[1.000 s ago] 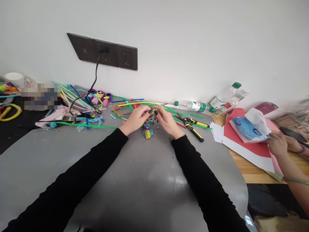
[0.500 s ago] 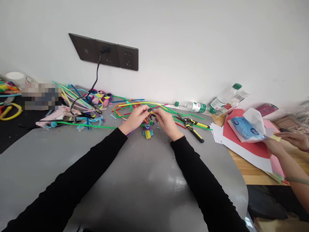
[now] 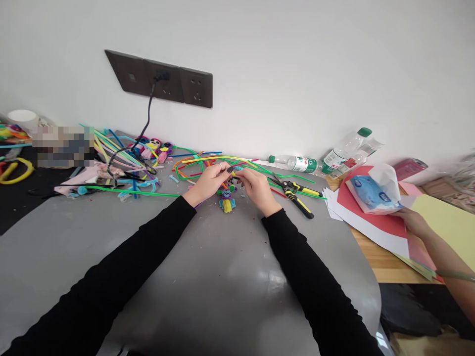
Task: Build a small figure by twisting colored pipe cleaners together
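Fingertips of my left hand point(image 3: 211, 182) and my right hand point(image 3: 255, 189) meet over the grey table, both pinched closed. A short yellow-orange pipe cleaner point(image 3: 233, 173) shows between them, mostly covered by the fingers. Just below the fingertips is a small doll point(image 3: 227, 203) of fuzzy pipe cleaners, purple and blue with a yellow front and green round bits. I cannot tell whether the doll hangs from the piece I pinch or rests on the table. Green and yellow pipe cleaners point(image 3: 208, 159) lie behind my hands.
Yellow-black pliers point(image 3: 299, 203) lie right of my hands. Plastic bottles point(image 3: 302, 163) rest along the wall. At right, another person's hand point(image 3: 415, 225) touches a tissue pack point(image 3: 374, 193) on coloured paper. Left are a pipe-cleaner pile point(image 3: 106, 148), small dolls point(image 3: 152, 148) and a black cable point(image 3: 149, 111).
My hands keep almost the same place, the fingers shifting slightly. At right, the other person's hand and the tissue pack have moved a little left, and a large yellow sheet now shows.
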Demonstrator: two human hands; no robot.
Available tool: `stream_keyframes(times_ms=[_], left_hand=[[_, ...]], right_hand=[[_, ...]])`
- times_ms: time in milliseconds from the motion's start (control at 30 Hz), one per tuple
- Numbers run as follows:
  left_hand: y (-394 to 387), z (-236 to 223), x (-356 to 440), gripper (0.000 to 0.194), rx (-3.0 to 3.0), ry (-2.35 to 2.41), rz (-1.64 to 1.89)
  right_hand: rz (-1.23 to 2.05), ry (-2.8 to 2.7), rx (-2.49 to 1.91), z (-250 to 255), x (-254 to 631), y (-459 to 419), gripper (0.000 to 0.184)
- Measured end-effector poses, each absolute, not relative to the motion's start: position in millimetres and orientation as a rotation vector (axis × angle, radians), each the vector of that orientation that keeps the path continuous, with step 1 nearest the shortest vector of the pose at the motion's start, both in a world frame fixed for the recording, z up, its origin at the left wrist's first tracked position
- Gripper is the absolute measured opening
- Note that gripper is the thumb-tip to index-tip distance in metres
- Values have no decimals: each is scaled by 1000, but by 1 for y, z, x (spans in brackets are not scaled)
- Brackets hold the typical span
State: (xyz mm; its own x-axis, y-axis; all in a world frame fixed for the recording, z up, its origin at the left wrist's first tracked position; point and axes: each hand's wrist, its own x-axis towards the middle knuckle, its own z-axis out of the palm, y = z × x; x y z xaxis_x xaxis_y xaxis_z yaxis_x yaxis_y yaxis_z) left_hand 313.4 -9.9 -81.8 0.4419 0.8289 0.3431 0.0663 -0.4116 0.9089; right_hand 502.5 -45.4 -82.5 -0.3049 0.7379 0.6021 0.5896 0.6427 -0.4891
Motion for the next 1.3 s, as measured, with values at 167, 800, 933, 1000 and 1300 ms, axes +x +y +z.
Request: stream_keyframes(times_ms=[167, 800, 933, 1000, 1300], left_hand=[[-9, -82, 313, 40, 1794, 771, 1060], [-4, -87, 313, 38, 1813, 835, 1007], [-3, -86, 310, 38, 1787, 878, 1081], [-3, -85, 309, 38, 1776, 922, 1130], [-7, -79, 312, 33, 1913, 920, 1170]], right_hand=[[252, -1986, -1050, -84, 501, -46, 29], [328, -2024, -1072, -85, 502, -43, 29], [411, -1971, -1087, -86, 503, -41, 26], [437, -1952, -1111, -86, 504, -41, 35], [483, -1866, -1072, -86, 496, -43, 28]])
